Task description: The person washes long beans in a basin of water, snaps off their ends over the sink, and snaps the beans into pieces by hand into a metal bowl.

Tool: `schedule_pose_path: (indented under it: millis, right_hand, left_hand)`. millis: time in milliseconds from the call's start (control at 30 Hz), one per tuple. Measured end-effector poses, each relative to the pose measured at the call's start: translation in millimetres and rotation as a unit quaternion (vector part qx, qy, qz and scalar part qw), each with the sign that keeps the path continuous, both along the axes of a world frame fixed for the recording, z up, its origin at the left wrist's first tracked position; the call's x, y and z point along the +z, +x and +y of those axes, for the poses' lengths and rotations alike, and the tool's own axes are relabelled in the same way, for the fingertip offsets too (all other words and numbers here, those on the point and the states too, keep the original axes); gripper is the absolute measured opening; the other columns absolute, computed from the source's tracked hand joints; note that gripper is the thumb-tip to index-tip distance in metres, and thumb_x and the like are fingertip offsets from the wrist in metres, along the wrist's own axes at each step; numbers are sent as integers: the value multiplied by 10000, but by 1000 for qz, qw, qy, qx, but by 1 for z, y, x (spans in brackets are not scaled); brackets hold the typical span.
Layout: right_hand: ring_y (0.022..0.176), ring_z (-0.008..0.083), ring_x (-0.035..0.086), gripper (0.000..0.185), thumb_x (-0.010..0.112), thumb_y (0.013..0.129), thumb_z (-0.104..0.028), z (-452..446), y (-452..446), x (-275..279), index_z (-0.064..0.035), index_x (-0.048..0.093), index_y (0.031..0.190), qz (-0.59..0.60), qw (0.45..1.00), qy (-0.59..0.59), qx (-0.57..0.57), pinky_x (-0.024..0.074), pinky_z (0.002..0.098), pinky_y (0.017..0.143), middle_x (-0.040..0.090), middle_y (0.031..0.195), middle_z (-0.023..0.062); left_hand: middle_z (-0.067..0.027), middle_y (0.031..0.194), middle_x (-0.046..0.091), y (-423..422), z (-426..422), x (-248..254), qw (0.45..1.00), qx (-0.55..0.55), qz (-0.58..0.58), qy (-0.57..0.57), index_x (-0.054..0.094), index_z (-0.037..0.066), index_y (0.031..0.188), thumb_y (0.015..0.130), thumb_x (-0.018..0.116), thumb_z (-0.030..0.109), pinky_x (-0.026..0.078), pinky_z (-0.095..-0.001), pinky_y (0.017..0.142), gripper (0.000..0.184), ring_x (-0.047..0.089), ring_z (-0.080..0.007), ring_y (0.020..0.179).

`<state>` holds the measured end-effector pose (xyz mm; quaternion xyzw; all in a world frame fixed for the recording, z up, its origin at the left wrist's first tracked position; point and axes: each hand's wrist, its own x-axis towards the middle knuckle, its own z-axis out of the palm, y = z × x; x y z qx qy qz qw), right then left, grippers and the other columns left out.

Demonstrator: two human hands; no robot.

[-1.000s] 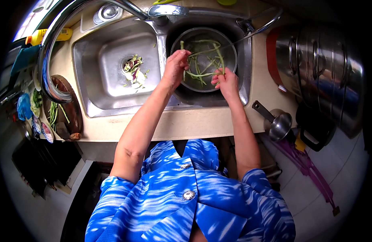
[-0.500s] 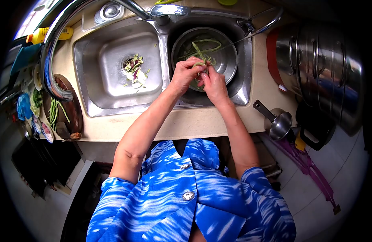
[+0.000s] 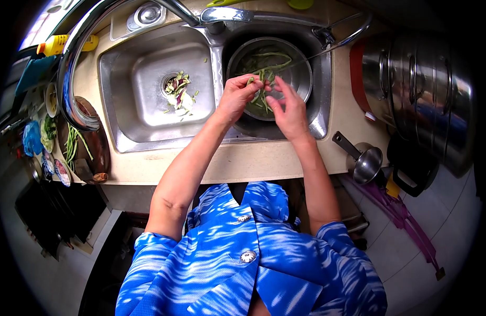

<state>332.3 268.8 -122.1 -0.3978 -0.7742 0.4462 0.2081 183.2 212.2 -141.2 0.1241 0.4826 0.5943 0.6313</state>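
Observation:
My left hand (image 3: 238, 96) pinches a long green bean (image 3: 262, 76) over a round metal pot (image 3: 307, 89) in the right sink basin. My right hand (image 3: 291, 109) is just to the right, thumb and fingers apart, with nothing visible in it. Below the hands, cut bean pieces (image 3: 259, 101) and a longer bean strand (image 3: 277, 55) lie in the pot. My hands hide part of the pot's near side.
Trimmings (image 3: 179, 95) lie around the drain of the left basin (image 3: 143, 113). A curved faucet (image 3: 69, 68) arches at the left. More long beans (image 3: 72, 146) rest on a brown board (image 3: 98, 150). A small saucepan (image 3: 369, 163) stands at the right counter edge, near large metal pots (image 3: 411, 89).
My hands have come apart: the right hand has moved right and its fingers have opened. My left hand keeps the bean. More cut pieces now show beneath the hands.

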Motion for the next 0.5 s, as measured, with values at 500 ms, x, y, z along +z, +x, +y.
schedule_pose_path:
  millis: [500]
  right_hand:
    - [615, 297, 552, 175, 561, 814, -190, 50, -12, 68, -58, 536, 702, -96, 957, 218, 166, 399, 375, 590, 560, 642, 97]
  left_hand:
    - [14, 694, 598, -13, 10, 28, 979, -171, 114, -11, 661, 21, 915, 800, 586, 94, 326, -167, 510, 156, 448, -19, 587]
